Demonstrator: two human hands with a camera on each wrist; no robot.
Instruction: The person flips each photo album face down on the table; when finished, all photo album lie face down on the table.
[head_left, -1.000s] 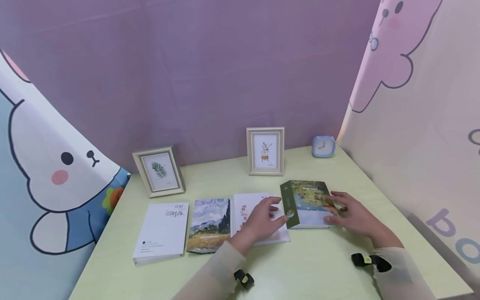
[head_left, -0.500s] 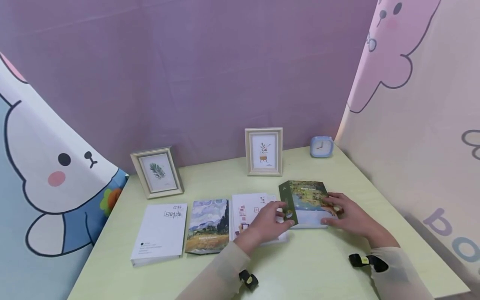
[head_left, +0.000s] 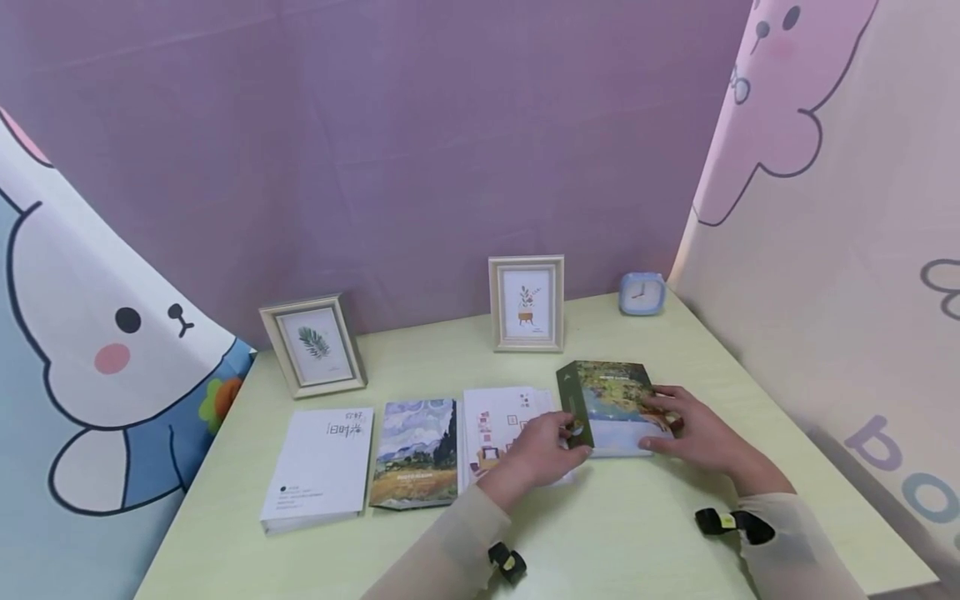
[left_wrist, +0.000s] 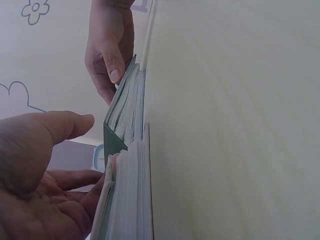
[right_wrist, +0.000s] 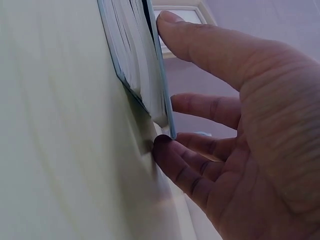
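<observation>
A photo album with a painted landscape cover and green spine (head_left: 615, 417) lies flat at the right end of a row. My left hand (head_left: 542, 452) is at its spine side, reaching over a white album (head_left: 498, 417) with small printed drawings. In the left wrist view, that thumb stands apart from the green spine (left_wrist: 114, 142). My right hand (head_left: 701, 433) is at the album's right edge, thumb and fingertips over the cover. In the right wrist view, the thumb (right_wrist: 195, 37) lies along the cover side and a lower fingertip is right at the cover's corner.
Left of the white album lie a wheat-field painting album (head_left: 416, 454) and a plain white album (head_left: 318, 467). Behind them stand a leaf-print frame (head_left: 315, 346), a plant-print frame (head_left: 527, 304) and a blue clock (head_left: 642, 294). Walls close in the pale table (head_left: 600, 533).
My left hand has moved right and slightly down to the green spine. My right fingers have settled closer over the album's right edge. The album lies in the same place.
</observation>
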